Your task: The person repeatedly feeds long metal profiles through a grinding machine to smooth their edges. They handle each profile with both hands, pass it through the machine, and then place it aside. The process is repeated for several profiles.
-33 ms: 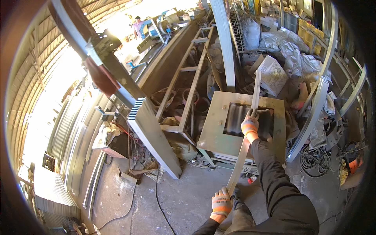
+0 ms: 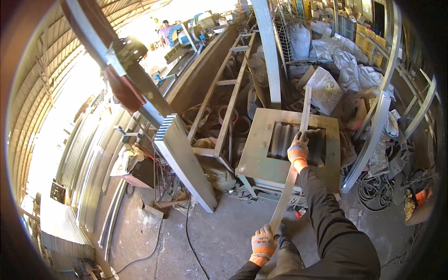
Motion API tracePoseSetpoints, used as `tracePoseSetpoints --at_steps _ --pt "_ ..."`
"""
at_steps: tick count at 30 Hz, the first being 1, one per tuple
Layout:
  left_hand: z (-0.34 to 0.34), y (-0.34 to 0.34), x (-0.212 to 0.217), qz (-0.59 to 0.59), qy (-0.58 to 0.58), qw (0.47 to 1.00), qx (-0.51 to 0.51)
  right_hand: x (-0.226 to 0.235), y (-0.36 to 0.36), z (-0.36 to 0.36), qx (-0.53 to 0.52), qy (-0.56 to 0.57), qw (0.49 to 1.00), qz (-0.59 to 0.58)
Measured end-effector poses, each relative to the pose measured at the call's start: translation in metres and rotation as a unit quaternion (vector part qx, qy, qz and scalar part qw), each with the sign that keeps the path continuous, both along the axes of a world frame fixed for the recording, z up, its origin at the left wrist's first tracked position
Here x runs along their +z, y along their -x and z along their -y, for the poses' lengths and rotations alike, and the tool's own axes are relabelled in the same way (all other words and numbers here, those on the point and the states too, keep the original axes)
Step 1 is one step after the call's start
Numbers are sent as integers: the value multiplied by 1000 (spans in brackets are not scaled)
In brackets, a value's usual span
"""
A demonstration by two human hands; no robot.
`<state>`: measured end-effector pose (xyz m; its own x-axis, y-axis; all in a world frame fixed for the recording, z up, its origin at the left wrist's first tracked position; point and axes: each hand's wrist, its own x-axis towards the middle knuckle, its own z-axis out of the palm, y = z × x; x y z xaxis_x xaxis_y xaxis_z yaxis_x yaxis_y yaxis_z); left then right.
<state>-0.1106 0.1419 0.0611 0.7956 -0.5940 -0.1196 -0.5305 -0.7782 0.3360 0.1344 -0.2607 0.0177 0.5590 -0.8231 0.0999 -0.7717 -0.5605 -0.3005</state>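
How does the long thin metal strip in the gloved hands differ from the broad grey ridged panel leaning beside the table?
The long thin metal strip is narrow and slightly bowed; the broad grey ridged panel is wide and straight. The strip is gripped by the left hand and right hand; the panel's lower end rests on the floor, untouched. Both are long pale metal.

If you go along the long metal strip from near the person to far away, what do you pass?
Left hand in an orange-and-grey glove → long flat grey metal strip → right hand in an orange-and-grey glove → green metal table with a rectangular opening → white sack.
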Motion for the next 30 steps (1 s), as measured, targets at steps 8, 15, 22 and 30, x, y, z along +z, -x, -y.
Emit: tracePoseSetpoints --at_steps 8,15,22,30 --pt "-234 165 -27 -14 -2 1000 2 -16 163 -240 21 33 999 -24" --pt "-400 261 -30 29 -42 999 9 -17 260 -402 35 37 999 8" --pt "-508 303 -35 80 -71 994 15 -21 357 -498 28 -209 957 199" --pt "-563 318 0 -144 41 986 72 -22 406 -517 -36 -391 855 338"
